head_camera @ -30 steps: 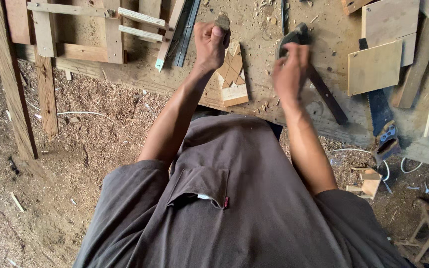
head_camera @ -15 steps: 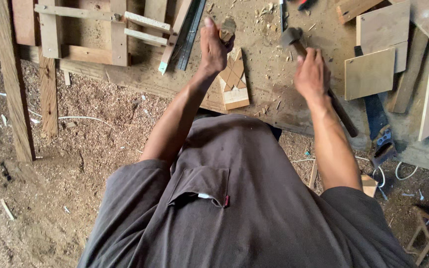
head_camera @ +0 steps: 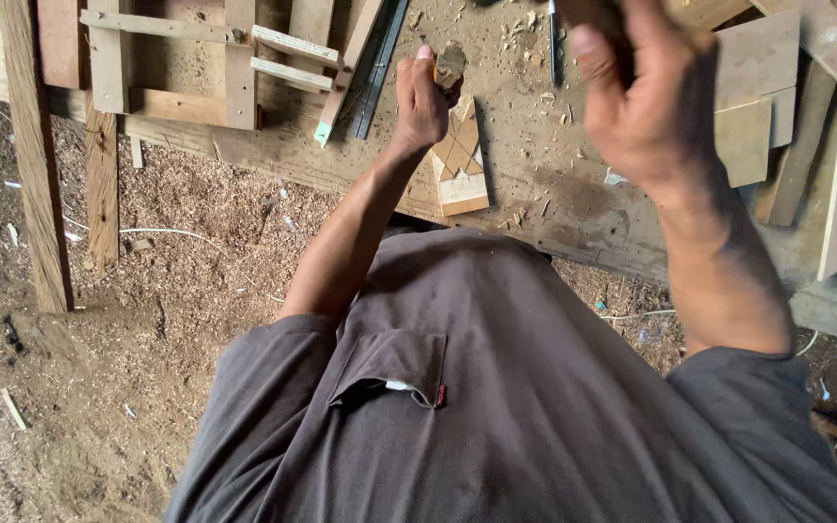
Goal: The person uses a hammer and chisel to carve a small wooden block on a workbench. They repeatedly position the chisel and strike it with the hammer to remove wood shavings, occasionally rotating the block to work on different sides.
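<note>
Frankly, my right hand [head_camera: 653, 102] is blurred and raised near the top edge of the view; its fingers are curled around something dark, cut off by the frame, so I cannot tell what it grips. My left hand [head_camera: 421, 97] is fisted around a chisel handle [head_camera: 449, 66], held upright over one patterned wooden block [head_camera: 459, 160] lying at the workbench's [head_camera: 573, 208] near edge. The blade is hidden behind the fist. Two flat square boards [head_camera: 756, 97] lie overlapped toward the bench's right end.
</note>
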